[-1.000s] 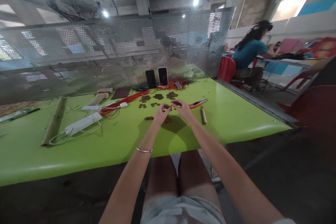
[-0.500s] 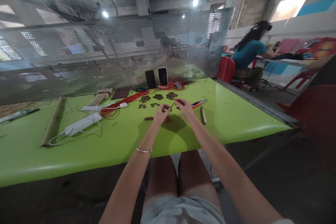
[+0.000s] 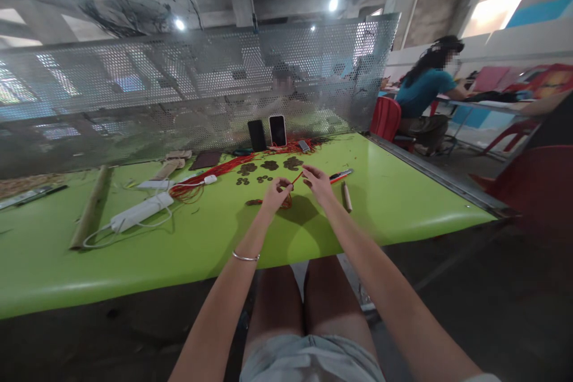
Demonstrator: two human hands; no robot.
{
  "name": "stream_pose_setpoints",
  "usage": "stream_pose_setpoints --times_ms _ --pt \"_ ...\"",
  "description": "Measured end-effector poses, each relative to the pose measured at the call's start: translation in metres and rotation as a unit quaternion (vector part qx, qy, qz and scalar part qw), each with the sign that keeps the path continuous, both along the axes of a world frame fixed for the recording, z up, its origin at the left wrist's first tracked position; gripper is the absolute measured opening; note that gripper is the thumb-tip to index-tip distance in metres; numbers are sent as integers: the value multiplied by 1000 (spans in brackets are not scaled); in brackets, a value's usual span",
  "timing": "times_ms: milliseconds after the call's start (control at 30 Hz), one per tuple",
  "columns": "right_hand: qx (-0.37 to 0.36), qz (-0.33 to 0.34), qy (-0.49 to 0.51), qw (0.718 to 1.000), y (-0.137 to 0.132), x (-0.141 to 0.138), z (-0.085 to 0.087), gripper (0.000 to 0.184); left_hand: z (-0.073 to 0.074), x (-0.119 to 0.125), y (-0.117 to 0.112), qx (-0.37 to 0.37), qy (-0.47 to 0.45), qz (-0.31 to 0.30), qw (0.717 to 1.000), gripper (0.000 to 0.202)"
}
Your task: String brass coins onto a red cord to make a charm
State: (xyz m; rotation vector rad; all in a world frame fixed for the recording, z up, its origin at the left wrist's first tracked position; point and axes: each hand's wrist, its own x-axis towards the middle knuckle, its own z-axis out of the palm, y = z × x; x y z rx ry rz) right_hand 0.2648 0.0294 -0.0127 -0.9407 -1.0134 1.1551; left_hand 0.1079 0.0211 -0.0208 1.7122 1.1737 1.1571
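Note:
Over the green table (image 3: 188, 239), my left hand (image 3: 276, 193) is pinched shut on a small string of dark coins with red thread (image 3: 286, 200). My right hand (image 3: 317, 181) is pinched on the free end of the red thread (image 3: 296, 178), which runs taut between the two hands. Behind them lie loose dark coins (image 3: 269, 166) in small piles and a bundle of red threads (image 3: 210, 176). A short tied strand (image 3: 254, 202) rests just left of my left hand.
A red-handled cutter (image 3: 339, 176) and a wooden stick (image 3: 346, 196) lie right of my hands. Two phones (image 3: 268, 131) lean on the perforated metal screen (image 3: 201, 83). A white power strip (image 3: 141, 210) and bamboo rod (image 3: 92, 206) sit left. A person (image 3: 425, 92) sits at another table, right.
My right hand has drawn the red thread up and to the right, away from my left hand, which has dropped slightly toward the table.

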Motion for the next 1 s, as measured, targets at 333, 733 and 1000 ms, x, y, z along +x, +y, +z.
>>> stream_pose_setpoints --times_ms 333,733,1000 --pt "-22 -30 28 999 -3 1 5 24 -2 0 0 5 16 -13 1000 17" --pt "-19 -29 21 999 -1 8 4 26 -3 1 -2 13 57 -30 998 18" --pt "-76 87 -45 992 6 1 -13 24 -4 0 1 12 45 -21 999 19"
